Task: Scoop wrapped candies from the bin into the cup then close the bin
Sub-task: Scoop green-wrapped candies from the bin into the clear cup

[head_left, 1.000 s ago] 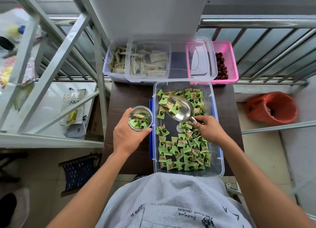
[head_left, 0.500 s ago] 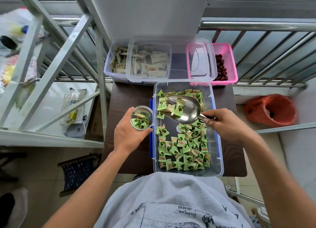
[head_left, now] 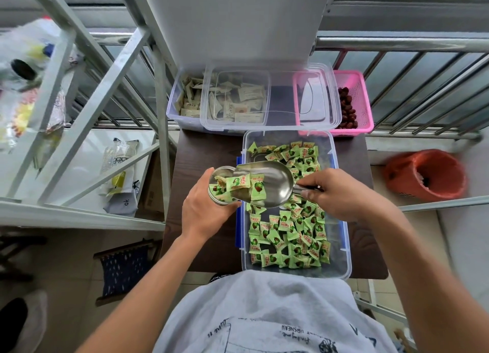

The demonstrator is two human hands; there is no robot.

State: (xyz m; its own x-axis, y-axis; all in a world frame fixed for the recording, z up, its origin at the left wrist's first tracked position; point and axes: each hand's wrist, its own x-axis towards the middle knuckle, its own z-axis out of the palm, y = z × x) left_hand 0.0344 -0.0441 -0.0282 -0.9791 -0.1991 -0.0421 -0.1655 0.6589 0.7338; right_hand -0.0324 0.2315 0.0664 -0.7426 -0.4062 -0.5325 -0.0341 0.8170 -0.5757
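A small dark table (head_left: 201, 154) stands against a metal railing (head_left: 397, 41), with a grey shelf frame (head_left: 79, 109) to its left and a red bucket (head_left: 423, 175) on the floor to its right.

From the head camera, the clear bin (head_left: 340, 260) sits open on the right side of the table, its floor covered with green wrapped candies (head_left: 288, 236). Its clear lid (head_left: 280, 101) lies behind it, across a container of beige packets (head_left: 185, 98) and a pink basket (head_left: 354, 101).

The left hand (head_left: 203, 209) is wrapped round the cup (head_left: 219, 172), holding it at the bin's left edge. The right hand (head_left: 341, 196) pinches the handle of the metal scoop (head_left: 272, 180). The scoop is tipped with its mouth over the cup, a few candies lying at its lip and in the cup.
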